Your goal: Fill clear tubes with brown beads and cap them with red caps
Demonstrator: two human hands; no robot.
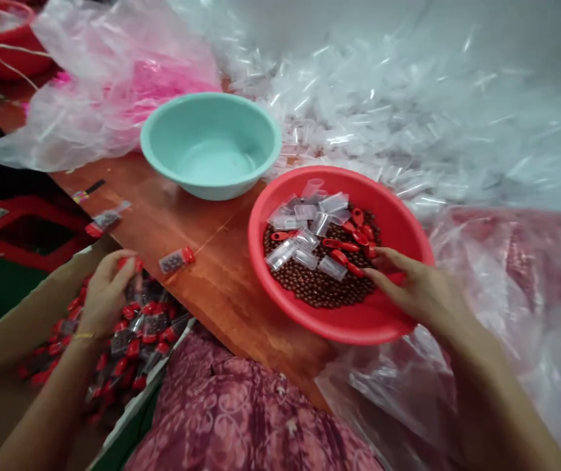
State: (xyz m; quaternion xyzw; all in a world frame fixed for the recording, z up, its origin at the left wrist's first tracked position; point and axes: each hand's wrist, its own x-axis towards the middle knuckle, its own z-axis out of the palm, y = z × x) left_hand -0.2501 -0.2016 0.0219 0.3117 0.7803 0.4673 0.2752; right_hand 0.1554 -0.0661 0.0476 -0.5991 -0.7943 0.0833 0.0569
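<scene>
Left hand (104,294): grip closed on red-capped piece (136,263), over heap of capped tubes (128,347) past bench's (221,281) near edge; axis unclear. Right hand (422,288): in red basin (401,226), thumb at slanting red scoop (352,267), one end thumbward; can't tell if gripped. Loose tube (175,261) by that edge, cap basinward.

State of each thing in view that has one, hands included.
Left hand, pinching a red cap
Right hand, fingers parted at red scoops
Red basin, upright, partly filled
Teal basin, upright
Box, open, holding red-capped containers
Container on table, capped, lying flat
Clear bag, crumpled
</scene>
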